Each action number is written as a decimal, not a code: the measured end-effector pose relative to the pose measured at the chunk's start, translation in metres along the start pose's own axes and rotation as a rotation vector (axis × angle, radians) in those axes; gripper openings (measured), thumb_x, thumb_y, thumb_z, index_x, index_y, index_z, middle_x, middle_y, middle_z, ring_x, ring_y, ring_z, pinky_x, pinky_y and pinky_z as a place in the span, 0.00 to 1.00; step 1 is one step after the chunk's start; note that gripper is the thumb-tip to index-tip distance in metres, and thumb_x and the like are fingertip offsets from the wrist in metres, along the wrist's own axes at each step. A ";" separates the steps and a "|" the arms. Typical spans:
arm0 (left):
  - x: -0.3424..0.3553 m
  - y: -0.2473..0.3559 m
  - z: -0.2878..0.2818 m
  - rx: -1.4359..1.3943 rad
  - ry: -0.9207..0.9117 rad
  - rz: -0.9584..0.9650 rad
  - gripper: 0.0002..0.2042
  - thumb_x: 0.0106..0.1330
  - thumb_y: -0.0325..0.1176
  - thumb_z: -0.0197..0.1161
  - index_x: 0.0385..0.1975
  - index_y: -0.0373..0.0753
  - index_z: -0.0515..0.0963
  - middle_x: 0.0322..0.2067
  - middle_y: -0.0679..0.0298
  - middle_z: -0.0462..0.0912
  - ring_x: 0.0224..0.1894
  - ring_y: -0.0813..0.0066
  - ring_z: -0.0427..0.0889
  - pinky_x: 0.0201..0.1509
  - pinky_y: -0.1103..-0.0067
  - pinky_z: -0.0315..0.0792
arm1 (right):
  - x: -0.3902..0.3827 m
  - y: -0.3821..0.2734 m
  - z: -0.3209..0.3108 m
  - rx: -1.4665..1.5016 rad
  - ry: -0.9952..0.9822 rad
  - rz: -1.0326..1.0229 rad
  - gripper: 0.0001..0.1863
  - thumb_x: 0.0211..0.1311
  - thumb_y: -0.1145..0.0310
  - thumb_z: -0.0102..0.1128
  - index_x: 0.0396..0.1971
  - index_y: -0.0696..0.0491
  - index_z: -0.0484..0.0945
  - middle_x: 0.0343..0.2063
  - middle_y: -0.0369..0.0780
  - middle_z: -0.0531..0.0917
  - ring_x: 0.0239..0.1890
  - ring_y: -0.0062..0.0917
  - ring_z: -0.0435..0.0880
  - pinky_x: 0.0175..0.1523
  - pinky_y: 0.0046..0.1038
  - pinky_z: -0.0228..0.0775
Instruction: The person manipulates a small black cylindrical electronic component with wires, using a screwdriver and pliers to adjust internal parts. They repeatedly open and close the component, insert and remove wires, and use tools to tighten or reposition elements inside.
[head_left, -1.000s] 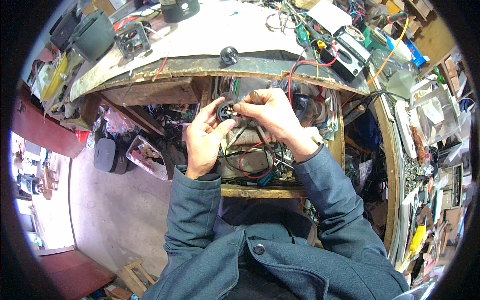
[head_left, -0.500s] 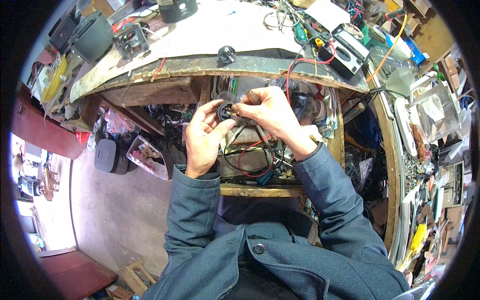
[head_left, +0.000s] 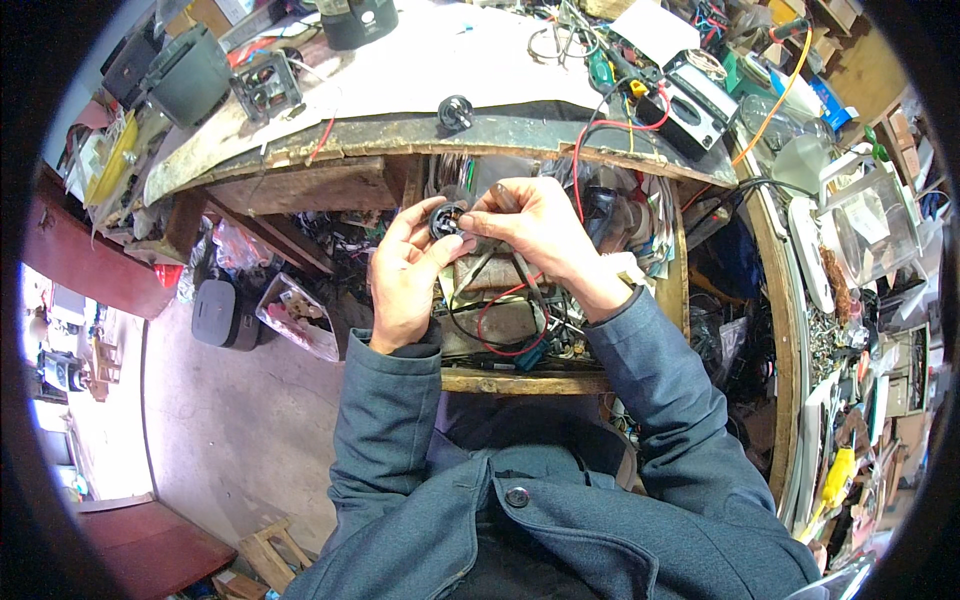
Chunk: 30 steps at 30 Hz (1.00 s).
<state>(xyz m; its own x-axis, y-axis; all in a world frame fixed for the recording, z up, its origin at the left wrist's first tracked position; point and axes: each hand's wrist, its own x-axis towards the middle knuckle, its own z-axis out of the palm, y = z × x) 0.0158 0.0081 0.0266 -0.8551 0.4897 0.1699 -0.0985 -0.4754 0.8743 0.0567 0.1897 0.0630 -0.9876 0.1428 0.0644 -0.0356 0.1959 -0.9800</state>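
Observation:
Over the open drawer, my left hand (head_left: 408,275) grips a small round black part (head_left: 446,220) with metal bits inside, its fingers and thumb around the rim. My right hand (head_left: 525,232) is closed in a pinch at the right side of that part. A thin, dark, stick-like tool seems to lie between the right fingers, though most of it is hidden. Another round black part (head_left: 455,112) rests on the bench edge just beyond the hands.
The drawer (head_left: 525,381) holds a red wire loop (head_left: 512,352) and dark tools. On the bench (head_left: 420,70) stand a meter (head_left: 697,105) with leads and a black container (head_left: 188,75). A dark bin (head_left: 222,312) and a box of scraps (head_left: 300,318) sit on the floor at left.
The round part has tilted slightly in my left hand, and the right fingers have shifted a little over its edge. Both arms stay almost in place.

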 end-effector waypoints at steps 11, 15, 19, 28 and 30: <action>-0.001 0.003 0.003 0.091 0.035 0.012 0.23 0.66 0.16 0.62 0.61 0.27 0.69 0.52 0.53 0.82 0.52 0.68 0.84 0.58 0.74 0.81 | -0.003 -0.006 0.004 0.136 0.025 0.022 0.09 0.55 0.71 0.75 0.29 0.60 0.85 0.24 0.34 0.86 0.28 0.13 0.79 0.35 0.19 0.71; 0.000 0.003 0.004 0.091 0.029 0.022 0.23 0.65 0.16 0.63 0.61 0.28 0.69 0.52 0.53 0.83 0.51 0.70 0.84 0.58 0.75 0.81 | -0.001 -0.004 0.003 0.208 0.009 0.042 0.08 0.55 0.72 0.75 0.28 0.59 0.84 0.25 0.33 0.84 0.29 0.13 0.78 0.35 0.19 0.69; -0.004 0.003 0.003 0.164 0.068 0.032 0.23 0.64 0.15 0.63 0.61 0.27 0.70 0.51 0.54 0.83 0.51 0.72 0.84 0.57 0.78 0.79 | -0.003 -0.006 0.006 0.227 -0.011 0.065 0.09 0.55 0.72 0.76 0.24 0.57 0.82 0.24 0.31 0.82 0.28 0.11 0.75 0.34 0.18 0.66; -0.002 0.000 0.000 0.155 0.059 0.041 0.23 0.65 0.14 0.63 0.61 0.29 0.71 0.52 0.56 0.83 0.52 0.74 0.83 0.58 0.79 0.78 | 0.000 -0.001 0.006 0.050 -0.018 -0.043 0.09 0.57 0.70 0.71 0.25 0.59 0.81 0.21 0.31 0.81 0.26 0.11 0.74 0.32 0.21 0.67; -0.002 0.001 0.003 0.106 0.054 -0.008 0.23 0.64 0.14 0.63 0.61 0.29 0.71 0.52 0.56 0.83 0.52 0.74 0.83 0.58 0.79 0.78 | -0.003 -0.006 0.006 0.087 0.002 -0.035 0.09 0.58 0.70 0.71 0.25 0.59 0.80 0.21 0.31 0.80 0.25 0.11 0.73 0.32 0.21 0.67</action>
<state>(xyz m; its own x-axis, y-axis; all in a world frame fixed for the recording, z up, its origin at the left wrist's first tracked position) 0.0190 0.0084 0.0284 -0.8810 0.4519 0.1400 -0.0541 -0.3902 0.9191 0.0587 0.1820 0.0673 -0.9852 0.1397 0.0993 -0.0832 0.1162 -0.9897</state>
